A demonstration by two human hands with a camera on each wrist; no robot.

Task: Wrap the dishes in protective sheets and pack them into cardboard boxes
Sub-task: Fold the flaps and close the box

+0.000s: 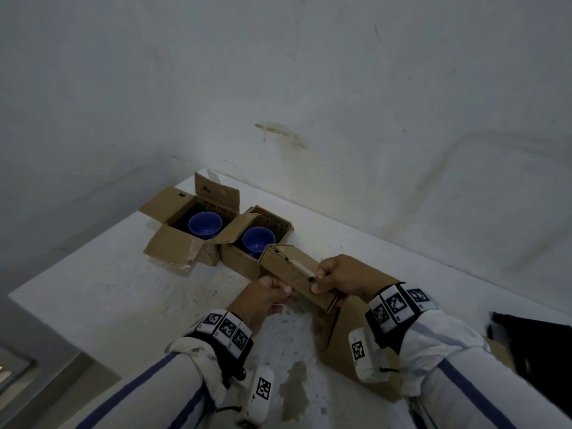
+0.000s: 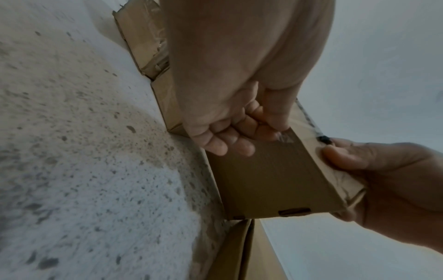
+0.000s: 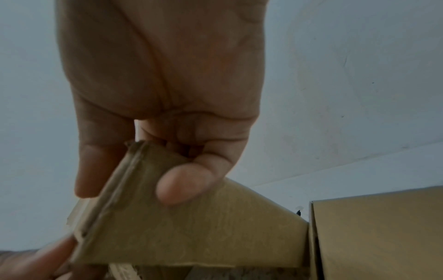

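Both hands hold a flattened cardboard box above the white table. My left hand pinches its near left edge, thumb on top and fingers curled under. My right hand grips its right end, thumb pressed on the cardboard. Behind it stand two open cardboard boxes, the left box and the right box, each with a blue bowl inside: one bowl and another bowl. No protective sheet shows.
More flat cardboard lies on the table under my right forearm. A dark object sits at the right edge. The table meets a white wall behind the boxes; its left edge drops off. A brown stain marks the near tabletop.
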